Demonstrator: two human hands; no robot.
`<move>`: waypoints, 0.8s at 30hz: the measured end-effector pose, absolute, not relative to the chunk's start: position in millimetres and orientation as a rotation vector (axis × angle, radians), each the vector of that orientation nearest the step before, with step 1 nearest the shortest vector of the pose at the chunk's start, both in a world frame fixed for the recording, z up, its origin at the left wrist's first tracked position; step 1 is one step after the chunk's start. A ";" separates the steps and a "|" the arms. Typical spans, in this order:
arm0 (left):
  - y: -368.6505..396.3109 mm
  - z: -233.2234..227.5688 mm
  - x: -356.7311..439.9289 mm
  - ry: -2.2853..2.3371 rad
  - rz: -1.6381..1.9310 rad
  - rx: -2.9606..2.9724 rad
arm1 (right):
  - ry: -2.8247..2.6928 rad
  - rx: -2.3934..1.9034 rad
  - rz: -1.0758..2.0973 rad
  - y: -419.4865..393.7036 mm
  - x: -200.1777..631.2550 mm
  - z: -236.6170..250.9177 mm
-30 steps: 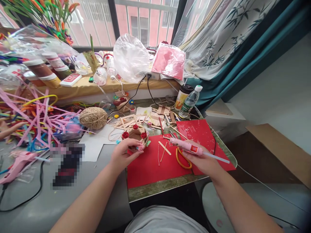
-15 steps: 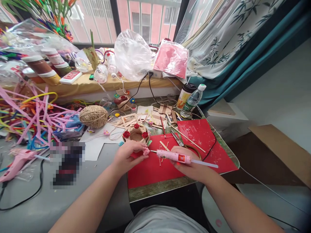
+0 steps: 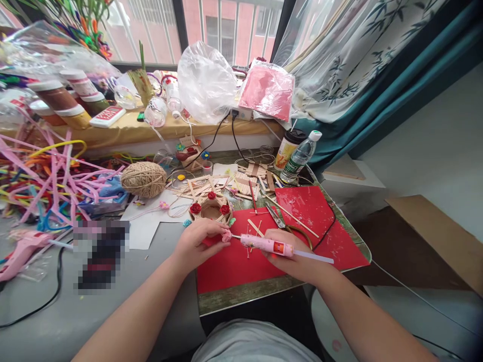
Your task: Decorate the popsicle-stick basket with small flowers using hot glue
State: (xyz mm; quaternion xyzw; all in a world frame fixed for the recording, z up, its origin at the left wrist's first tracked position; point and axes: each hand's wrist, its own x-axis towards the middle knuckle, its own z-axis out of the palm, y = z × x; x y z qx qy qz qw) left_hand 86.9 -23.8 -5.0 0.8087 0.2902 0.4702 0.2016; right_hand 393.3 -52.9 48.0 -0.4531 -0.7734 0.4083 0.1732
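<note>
Between the thumb and fingers of my left hand (image 3: pixel 202 242) is a small pink flower (image 3: pixel 226 235). My right hand (image 3: pixel 289 251) is wrapped round a pink hot glue gun (image 3: pixel 264 244), with a pale glue stick (image 3: pixel 315 257) poking from its back end. The metal nozzle points left and meets the flower, or nearly so; I cannot tell if they touch. Just beyond my left hand sits a wooden craft-stick ring box (image 3: pixel 211 213) with red roses on its rim and bluish-green bits at its sides. Both hands are above a red sheet (image 3: pixel 234 276).
Scissors (image 3: pixel 277 216) and thin sticks lie on the red sheet. Behind are loose craft sticks (image 3: pixel 247 181), a twine ball (image 3: pixel 143 179), a water bottle (image 3: pixel 302 157) and a cup (image 3: pixel 289 149). At left are pipe cleaners (image 3: pixel 49 176) and another pink glue gun (image 3: pixel 28 249).
The glue gun in my right hand has shifted slightly left, its nozzle closer to the pink flower. My left hand keeps its hold almost in place.
</note>
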 end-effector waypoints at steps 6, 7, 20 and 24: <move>-23.9 -5.9 86.3 0.823 1.305 2.256 | -2.194 -1.295 1.180 -52.9 391.7 46.9; -23.9 -6.2 86.2 0.823 1.302 2.254 | -2.200 -1.301 1.180 -52.8 391.5 47.5; -23.3 -7.1 85.0 0.788 1.318 2.238 | -2.184 -1.291 1.103 -53.6 392.9 48.9; -24.9 -5.9 84.3 0.783 1.298 2.207 | -2.145 -1.255 1.120 -53.1 395.6 46.7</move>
